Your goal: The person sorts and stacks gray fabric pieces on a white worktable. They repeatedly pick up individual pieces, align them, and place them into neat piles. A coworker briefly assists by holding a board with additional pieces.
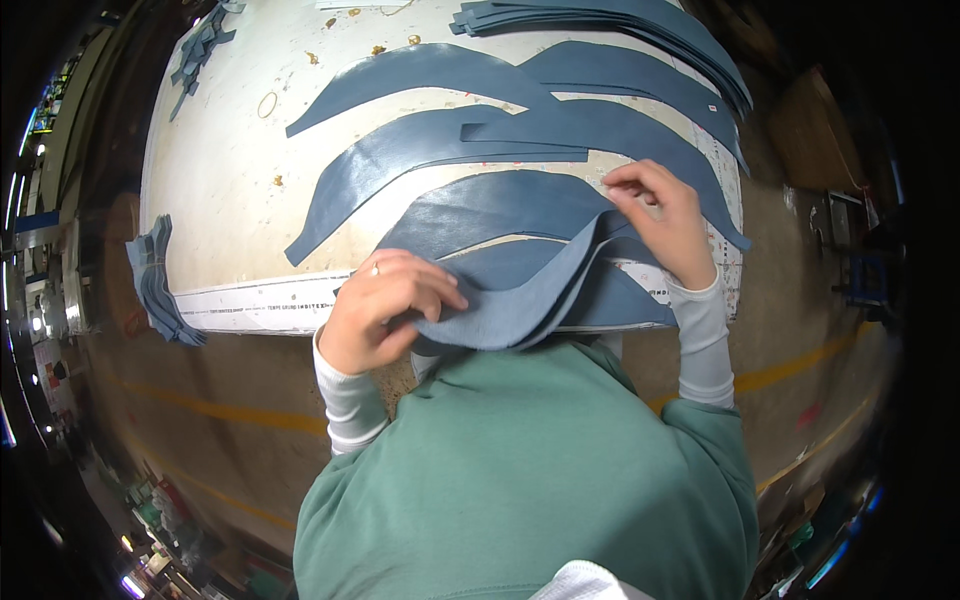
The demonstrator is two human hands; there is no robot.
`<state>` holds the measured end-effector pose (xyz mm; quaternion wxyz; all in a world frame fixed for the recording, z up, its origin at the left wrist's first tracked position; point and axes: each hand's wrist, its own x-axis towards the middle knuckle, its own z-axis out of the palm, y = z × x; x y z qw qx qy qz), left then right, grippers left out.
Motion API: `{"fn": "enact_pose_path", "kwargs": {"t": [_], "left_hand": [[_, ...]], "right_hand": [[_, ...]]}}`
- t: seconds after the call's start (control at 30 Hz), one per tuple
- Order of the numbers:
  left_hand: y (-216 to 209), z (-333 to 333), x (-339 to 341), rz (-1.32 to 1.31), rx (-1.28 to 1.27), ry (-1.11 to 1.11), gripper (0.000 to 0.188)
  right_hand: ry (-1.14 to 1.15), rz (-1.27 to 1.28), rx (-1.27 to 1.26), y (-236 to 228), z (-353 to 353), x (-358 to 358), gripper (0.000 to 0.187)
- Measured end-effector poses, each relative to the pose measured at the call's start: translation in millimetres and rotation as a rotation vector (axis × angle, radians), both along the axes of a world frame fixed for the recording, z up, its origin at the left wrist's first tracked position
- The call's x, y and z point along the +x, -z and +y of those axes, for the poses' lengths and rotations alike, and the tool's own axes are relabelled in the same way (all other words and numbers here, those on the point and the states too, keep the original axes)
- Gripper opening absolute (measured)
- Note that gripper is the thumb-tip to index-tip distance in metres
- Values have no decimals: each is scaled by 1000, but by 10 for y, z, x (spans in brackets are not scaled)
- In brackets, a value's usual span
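Head view: the left hand (382, 308) partly hides a bent blue piece (522, 312).

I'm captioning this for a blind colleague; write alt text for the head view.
A person's left hand holds one end of a bowed blue panel at the near edge of a white table; the right hand is near its other end. Similar curved panels lie beyond, some overlapping.

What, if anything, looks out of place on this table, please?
Two things, mildly: the blue bundle at the left front corner juts past the edge of the white table, and small yellowish bits lie scattered toward its far side, looking like stray litter near the curved blue pieces.
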<state>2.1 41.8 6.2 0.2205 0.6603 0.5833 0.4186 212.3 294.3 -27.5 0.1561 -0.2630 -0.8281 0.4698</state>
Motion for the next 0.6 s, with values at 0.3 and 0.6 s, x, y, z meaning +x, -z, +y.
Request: {"fn": "enact_pose_path", "kwargs": {"t": [0.3, 0.6], "left_hand": [[-54, -94, 86, 95, 40, -5, 29], [-118, -113, 80, 121, 71, -17, 29]], "right_hand": [[-111, -22, 142, -12, -113, -162, 24], [-164, -51, 173, -221, -20, 29, 30]]}}
